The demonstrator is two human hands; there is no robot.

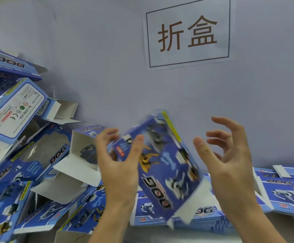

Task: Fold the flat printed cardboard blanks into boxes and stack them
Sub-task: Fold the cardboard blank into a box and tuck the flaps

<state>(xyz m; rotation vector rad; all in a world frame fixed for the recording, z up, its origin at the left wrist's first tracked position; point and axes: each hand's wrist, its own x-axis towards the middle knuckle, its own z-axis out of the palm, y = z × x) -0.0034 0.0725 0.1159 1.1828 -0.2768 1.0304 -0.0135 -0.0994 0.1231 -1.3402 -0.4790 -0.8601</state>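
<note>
Blue printed cardboard fills most of what we see, and nearest to us is the box (162,165) held up between our two hands, tilted and motion-blurred, with "DOG" lettering and robot-dog pictures on its face and a white flap showing at its lower end. Our left hand (120,165) grips its left side, thumb across the printed front and the other fingers (107,137) curled round the far edge. Our right hand (228,155) is just beside the box's right edge but apart from it, its fingers spread wide and loosely bent, holding nothing. Below the box, on the worktop (142,234), lies a stack of flat blanks (204,214), printed side up, and a second pile of flat blanks (283,190) sits to the right, near the wall. To the left rises a heap of folded boxes (28,163), leaning at different angles against one another, several with open ends and white inner flaps turned toward us; one near the top shows a white warning-label panel (14,106). Behind everything stands a pale lilac wall (107,67), and on it, above our right hand, a white paper sign (188,34) with a dark frame and two brown Chinese characters.
</note>
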